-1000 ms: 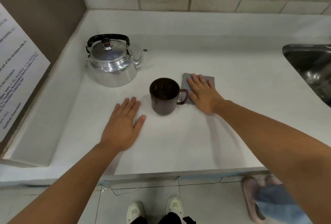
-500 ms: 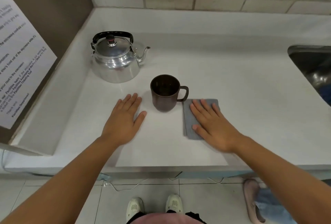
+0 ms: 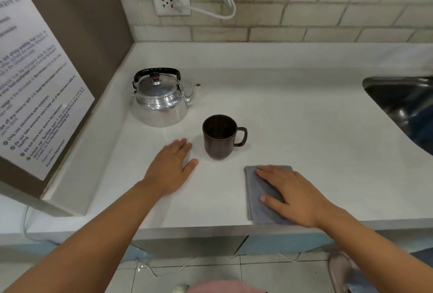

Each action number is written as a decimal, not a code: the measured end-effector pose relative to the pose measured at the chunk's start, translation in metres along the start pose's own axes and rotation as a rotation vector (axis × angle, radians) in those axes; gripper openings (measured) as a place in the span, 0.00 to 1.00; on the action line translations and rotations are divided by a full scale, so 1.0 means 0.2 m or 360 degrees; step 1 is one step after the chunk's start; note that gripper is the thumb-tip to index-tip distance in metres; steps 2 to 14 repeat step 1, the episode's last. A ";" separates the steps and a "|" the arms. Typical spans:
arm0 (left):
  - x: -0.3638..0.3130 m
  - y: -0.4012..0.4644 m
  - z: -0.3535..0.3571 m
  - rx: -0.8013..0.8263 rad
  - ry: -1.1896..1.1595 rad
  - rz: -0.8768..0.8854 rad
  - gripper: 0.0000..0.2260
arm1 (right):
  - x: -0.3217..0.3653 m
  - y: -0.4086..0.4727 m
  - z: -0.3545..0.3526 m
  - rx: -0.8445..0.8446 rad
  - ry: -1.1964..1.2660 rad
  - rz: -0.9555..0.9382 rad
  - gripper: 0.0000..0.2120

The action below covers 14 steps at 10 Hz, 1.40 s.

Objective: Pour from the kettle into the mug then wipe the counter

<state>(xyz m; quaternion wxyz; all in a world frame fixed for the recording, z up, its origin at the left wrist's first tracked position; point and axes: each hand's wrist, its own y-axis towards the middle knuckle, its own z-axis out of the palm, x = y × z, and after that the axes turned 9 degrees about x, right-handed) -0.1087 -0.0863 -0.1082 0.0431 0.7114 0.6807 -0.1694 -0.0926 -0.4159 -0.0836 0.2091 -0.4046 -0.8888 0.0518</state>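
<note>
A shiny metal kettle [image 3: 161, 102] with a black handle stands at the back left of the white counter [image 3: 304, 133], spout pointing right. A dark brown mug [image 3: 219, 136] stands upright in front of it, handle to the right. My left hand [image 3: 171, 167] lies flat on the counter, just left of the mug and not touching it. My right hand [image 3: 290, 193] presses flat on a grey cloth [image 3: 256, 190] near the counter's front edge, right of and below the mug.
A steel sink [image 3: 407, 105] is sunk into the counter at the right. A brown panel with a printed notice [image 3: 35, 95] closes off the left side. A wall socket [image 3: 171, 1] with a white cable sits on the tiled back wall.
My right hand has slid the grey cloth from beside the mug's handle toward me, down to the counter's front edge. My left hand stays flat beside the mug.
</note>
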 end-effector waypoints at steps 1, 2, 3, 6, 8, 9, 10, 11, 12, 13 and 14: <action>0.00 0.05 -0.15 0.0251 0.0051 -0.0051 0.27 | 0.01 0.05 -0.23 -0.0137 0.0100 0.0096 0.21; 0.00 0.05 -0.15 0.0251 0.0051 -0.0051 0.27 | 0.01 0.05 -0.23 -0.0137 0.0100 0.0096 0.21; 0.00 0.05 -0.15 0.0251 0.0051 -0.0051 0.27 | 0.01 0.05 -0.23 -0.0137 0.0100 0.0096 0.21; 0.00 0.05 -0.15 0.0251 0.0051 -0.0051 0.27 | 0.01 0.05 -0.23 -0.0137 0.0100 0.0096 0.21; 0.00 0.05 -0.15 0.0251 0.0051 -0.0051 0.27 | 0.01 0.05 -0.23 -0.0137 0.0100 0.0096 0.21; 0.00 0.05 -0.15 0.0251 0.0051 -0.0051 0.27 | 0.01 0.05 -0.23 -0.0137 0.0100 0.0096 0.21; 0.00 0.05 -0.15 0.0251 0.0051 -0.0051 0.27 | 0.01 0.05 -0.23 -0.0137 0.0100 0.0096 0.21; 0.00 0.05 -0.15 0.0251 0.0051 -0.0051 0.27 | 0.01 0.05 -0.23 -0.0137 0.0100 0.0096 0.21; 0.00 0.05 -0.15 0.0251 0.0051 -0.0051 0.27 | 0.01 0.05 -0.23 -0.0137 0.0100 0.0096 0.21; 0.00 0.05 -0.15 0.0251 0.0051 -0.0051 0.27 | 0.01 0.05 -0.23 -0.0137 0.0100 0.0096 0.21; 0.00 0.05 -0.15 0.0251 0.0051 -0.0051 0.27 | 0.01 0.05 -0.23 -0.0137 0.0100 0.0096 0.21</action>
